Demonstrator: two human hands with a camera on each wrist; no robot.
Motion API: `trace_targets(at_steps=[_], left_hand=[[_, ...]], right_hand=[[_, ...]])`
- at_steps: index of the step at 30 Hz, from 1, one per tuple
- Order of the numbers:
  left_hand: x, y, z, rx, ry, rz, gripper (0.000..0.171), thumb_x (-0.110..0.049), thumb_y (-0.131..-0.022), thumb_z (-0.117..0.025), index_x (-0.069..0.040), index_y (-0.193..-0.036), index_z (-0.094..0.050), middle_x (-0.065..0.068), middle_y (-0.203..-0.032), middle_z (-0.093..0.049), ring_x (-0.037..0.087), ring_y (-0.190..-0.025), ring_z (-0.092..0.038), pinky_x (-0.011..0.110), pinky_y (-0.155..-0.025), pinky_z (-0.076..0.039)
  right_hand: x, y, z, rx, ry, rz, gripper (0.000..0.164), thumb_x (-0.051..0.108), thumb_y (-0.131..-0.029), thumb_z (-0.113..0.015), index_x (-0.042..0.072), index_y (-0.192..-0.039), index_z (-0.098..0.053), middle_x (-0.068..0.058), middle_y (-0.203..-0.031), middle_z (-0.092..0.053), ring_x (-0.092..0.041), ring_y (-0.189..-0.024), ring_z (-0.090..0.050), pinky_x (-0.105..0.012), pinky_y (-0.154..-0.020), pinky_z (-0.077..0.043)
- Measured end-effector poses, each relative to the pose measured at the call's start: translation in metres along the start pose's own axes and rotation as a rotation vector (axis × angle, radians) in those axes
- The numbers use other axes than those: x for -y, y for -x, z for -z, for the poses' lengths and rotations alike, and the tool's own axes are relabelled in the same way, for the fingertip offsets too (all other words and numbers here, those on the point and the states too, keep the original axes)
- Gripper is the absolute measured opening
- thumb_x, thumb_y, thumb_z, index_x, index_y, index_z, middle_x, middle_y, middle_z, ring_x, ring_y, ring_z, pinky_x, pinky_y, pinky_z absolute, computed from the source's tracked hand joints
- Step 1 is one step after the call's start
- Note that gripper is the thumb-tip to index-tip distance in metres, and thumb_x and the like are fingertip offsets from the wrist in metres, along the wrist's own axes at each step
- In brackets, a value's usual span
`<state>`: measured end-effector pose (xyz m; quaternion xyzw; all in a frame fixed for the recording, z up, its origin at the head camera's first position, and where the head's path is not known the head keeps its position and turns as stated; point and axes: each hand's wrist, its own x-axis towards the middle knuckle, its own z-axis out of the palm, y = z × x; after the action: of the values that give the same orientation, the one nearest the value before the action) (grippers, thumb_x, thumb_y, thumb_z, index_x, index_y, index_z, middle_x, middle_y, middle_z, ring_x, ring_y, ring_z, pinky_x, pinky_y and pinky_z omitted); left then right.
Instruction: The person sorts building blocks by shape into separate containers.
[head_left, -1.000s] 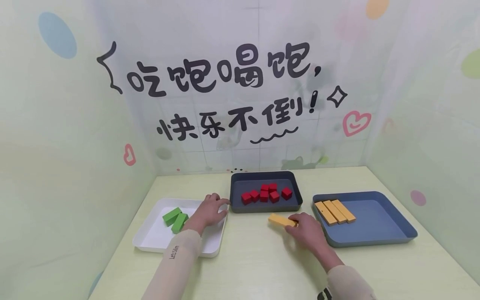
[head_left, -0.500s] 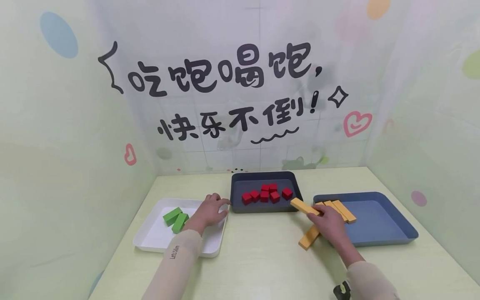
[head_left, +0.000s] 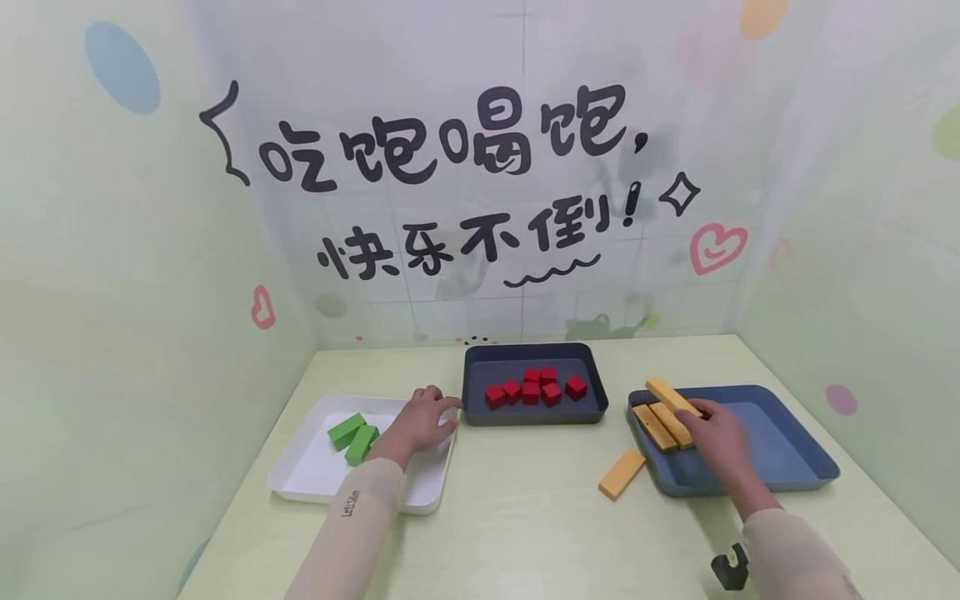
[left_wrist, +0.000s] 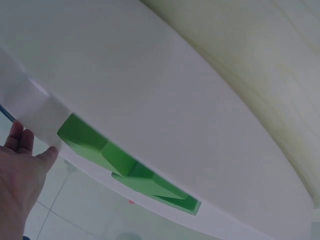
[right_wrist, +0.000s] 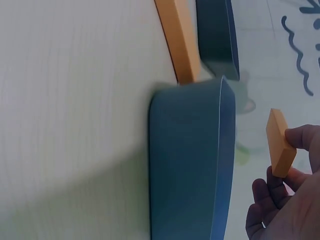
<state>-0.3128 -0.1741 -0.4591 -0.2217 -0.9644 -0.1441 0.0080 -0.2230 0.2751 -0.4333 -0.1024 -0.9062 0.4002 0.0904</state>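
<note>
My right hand (head_left: 722, 440) pinches a yellow rectangular block (head_left: 669, 396) between thumb and fingers, over the left part of the blue tray (head_left: 795, 442). The right wrist view shows that held yellow block (right_wrist: 280, 142) above the tray's rim. Under it in the head view, yellow blocks (head_left: 654, 428) lie side by side in the tray, partly covered by the hand. One more yellow block (head_left: 622, 474) lies on the table, left of the blue tray. My left hand (head_left: 420, 423) is over the right side of the white tray (head_left: 300, 454), fingers extended toward the dark tray's corner.
Green blocks (head_left: 347, 432) lie in the white tray. At the back middle, a dark grey tray (head_left: 487, 352) holds several red cubes (head_left: 551, 394). A printed curtain wall (head_left: 420, 325) closes off the table's back and sides. A black object (head_left: 730, 567) shows beside the right sleeve.
My right hand has carried the yellow block rightward from the table's middle to above the blue tray. The yellow block on the table has come into full view. My left hand stays put.
</note>
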Motion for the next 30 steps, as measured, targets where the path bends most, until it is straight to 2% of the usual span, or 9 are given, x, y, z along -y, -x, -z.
trace_targets(at_steps=[6, 11, 20, 25, 30], left_hand=[[-0.002, 0.001, 0.002, 0.014, 0.011, 0.022, 0.036, -0.024, -0.096, -0.061, -0.014, -0.131, -0.064, 0.018, -0.123, -0.051, 0.034, -0.114, -0.045, 0.051, -0.097, -0.043], [-0.004, 0.002, 0.003, 0.017, 0.008, 0.043, 0.036, -0.024, -0.096, -0.061, -0.016, -0.131, -0.064, 0.016, -0.124, -0.051, 0.033, -0.116, -0.045, 0.049, -0.098, -0.043], [-0.002, 0.001, 0.002, 0.009, 0.013, 0.027, 0.036, -0.023, -0.095, -0.062, -0.016, -0.131, -0.063, 0.016, -0.124, -0.051, 0.033, -0.115, -0.046, 0.050, -0.098, -0.043], [-0.001, 0.001, 0.001, 0.008, 0.014, 0.033, 0.037, -0.025, -0.096, -0.062, -0.018, -0.132, -0.063, 0.016, -0.126, -0.051, 0.032, -0.116, -0.045, 0.049, -0.099, -0.043], [-0.002, 0.001, 0.001, 0.011, 0.013, 0.033, 0.035, -0.024, -0.096, -0.062, -0.019, -0.130, -0.064, 0.015, -0.124, -0.051, 0.032, -0.114, -0.045, 0.049, -0.098, -0.043]], right_hand=[[-0.016, -0.006, 0.012, -0.029, 0.014, -0.021, 0.050, 0.026, -0.099, -0.055, -0.013, -0.131, -0.054, -0.028, -0.108, -0.062, -0.022, -0.074, -0.054, -0.032, -0.056, -0.044], [-0.030, -0.013, 0.022, -0.056, 0.094, -0.046, 0.049, 0.025, -0.098, -0.054, -0.014, -0.128, -0.055, -0.031, -0.111, -0.060, -0.028, -0.077, -0.054, -0.034, -0.057, -0.041], [-0.049, -0.018, 0.038, -0.010, 0.208, -0.109, 0.054, 0.030, -0.097, -0.050, -0.013, -0.129, -0.053, -0.033, -0.111, -0.059, -0.036, -0.084, -0.054, -0.038, -0.062, -0.040], [-0.053, -0.021, 0.037, 0.026, 0.232, -0.151, 0.056, 0.032, -0.098, -0.048, -0.013, -0.132, -0.050, -0.034, -0.116, -0.057, -0.035, -0.084, -0.055, -0.038, -0.061, -0.040], [-0.054, -0.027, 0.034, 0.053, 0.247, -0.156, 0.057, 0.034, -0.098, -0.049, -0.011, -0.132, -0.052, -0.033, -0.120, -0.055, -0.039, -0.091, -0.056, -0.044, -0.066, -0.043]])
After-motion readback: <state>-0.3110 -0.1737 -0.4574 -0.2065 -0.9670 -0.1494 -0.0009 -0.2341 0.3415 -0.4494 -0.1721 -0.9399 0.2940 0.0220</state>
